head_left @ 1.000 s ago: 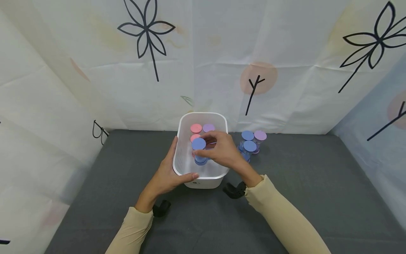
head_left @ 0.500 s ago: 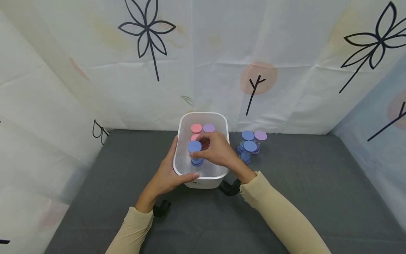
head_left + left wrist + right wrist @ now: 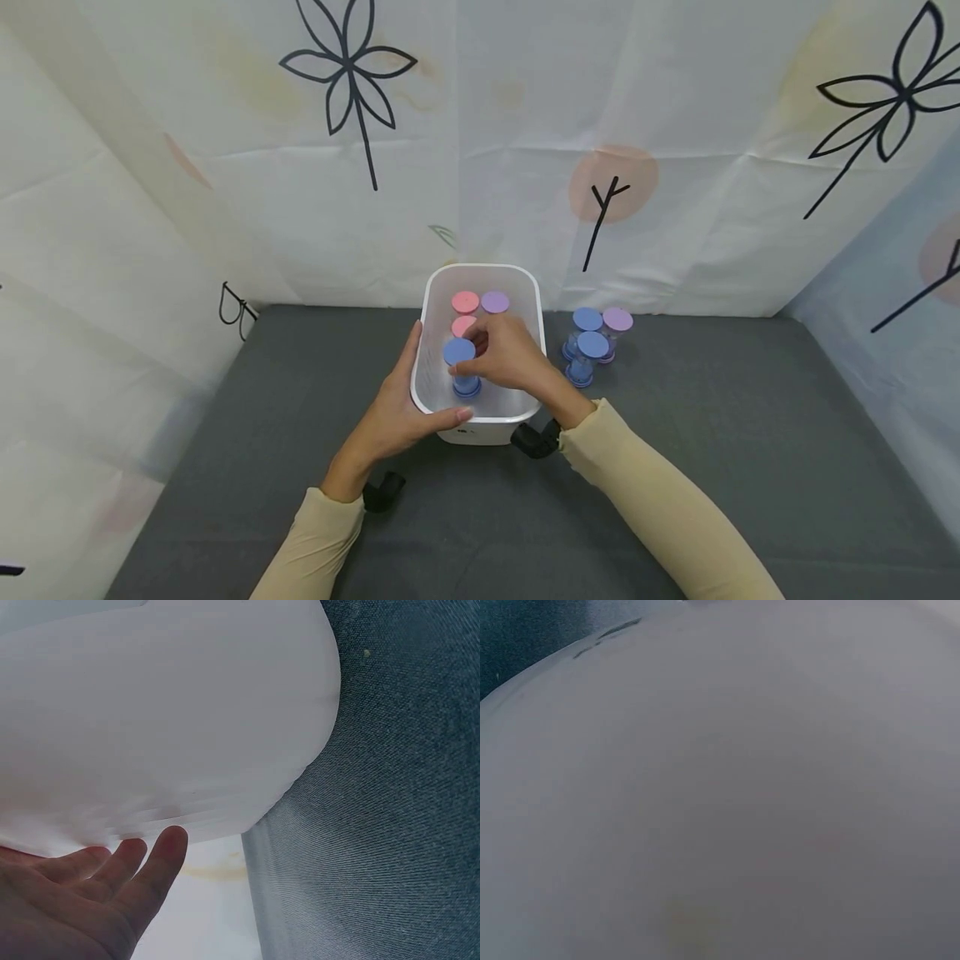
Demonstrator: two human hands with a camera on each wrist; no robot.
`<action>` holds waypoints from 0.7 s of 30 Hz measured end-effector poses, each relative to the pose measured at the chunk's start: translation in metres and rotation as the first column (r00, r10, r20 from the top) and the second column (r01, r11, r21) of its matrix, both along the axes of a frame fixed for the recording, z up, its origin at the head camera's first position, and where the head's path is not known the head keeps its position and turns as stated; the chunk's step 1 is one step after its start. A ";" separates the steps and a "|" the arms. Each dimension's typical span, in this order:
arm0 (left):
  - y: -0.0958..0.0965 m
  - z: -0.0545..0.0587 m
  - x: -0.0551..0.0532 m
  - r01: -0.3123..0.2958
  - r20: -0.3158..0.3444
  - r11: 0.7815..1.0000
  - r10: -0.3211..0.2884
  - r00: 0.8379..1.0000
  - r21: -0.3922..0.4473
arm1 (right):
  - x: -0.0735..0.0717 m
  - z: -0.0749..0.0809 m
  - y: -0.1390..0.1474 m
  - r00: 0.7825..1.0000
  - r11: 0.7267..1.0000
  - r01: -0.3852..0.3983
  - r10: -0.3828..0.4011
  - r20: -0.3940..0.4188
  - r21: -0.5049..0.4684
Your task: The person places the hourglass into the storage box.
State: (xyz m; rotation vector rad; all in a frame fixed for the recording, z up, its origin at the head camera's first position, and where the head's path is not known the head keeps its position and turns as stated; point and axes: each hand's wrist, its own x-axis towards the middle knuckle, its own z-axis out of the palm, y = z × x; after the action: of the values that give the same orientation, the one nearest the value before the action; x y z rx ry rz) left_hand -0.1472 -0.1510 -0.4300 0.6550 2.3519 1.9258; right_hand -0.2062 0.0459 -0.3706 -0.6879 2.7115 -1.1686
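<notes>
With our right hand (image 3: 508, 353) pinching a blue-topped bottle (image 3: 459, 350), we are shifting it further left inside the white tub (image 3: 487, 432), probably nearly settling it, while our straight-fingered left hand (image 3: 399, 410) is bracing the side.

In the head view, two sleeved arms come in from the bottom edge of the frame. The left arm (image 3: 311, 533) slants up from the lower left, and the left hand (image 3: 397, 404) lies just left of centre, its fingers reaching upward and its thumb (image 3: 446, 419) stretched rightward, well apart from them. The right arm (image 3: 667, 508) slants up from the lower right to the right hand (image 3: 510, 354) at centre, which points left with its back uppermost, thumb and forefinger pinching. In the left wrist view, the left hand's fingers, nearly straight, fill the lower left, tips angled upward
</notes>
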 end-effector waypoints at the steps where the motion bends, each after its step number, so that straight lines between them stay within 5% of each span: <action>1: 0.000 0.000 0.000 -0.001 -0.002 1.000 0.001 1.000 -0.002 | 0.000 0.000 0.000 1.000 1.000 0.003 -0.003 -0.001 0.009; 21: 0.000 0.001 0.000 -0.024 -0.002 0.999 0.023 1.000 -0.029 | 0.000 -0.004 -0.005 1.000 0.995 0.021 -0.023 0.015 0.101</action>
State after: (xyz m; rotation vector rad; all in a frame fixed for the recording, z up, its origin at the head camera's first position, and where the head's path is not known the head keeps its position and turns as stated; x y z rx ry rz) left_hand -0.1470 -0.1507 -0.4295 0.6296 2.3944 1.8969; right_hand -0.2057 0.0410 -0.3742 -0.6335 2.7496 -1.0279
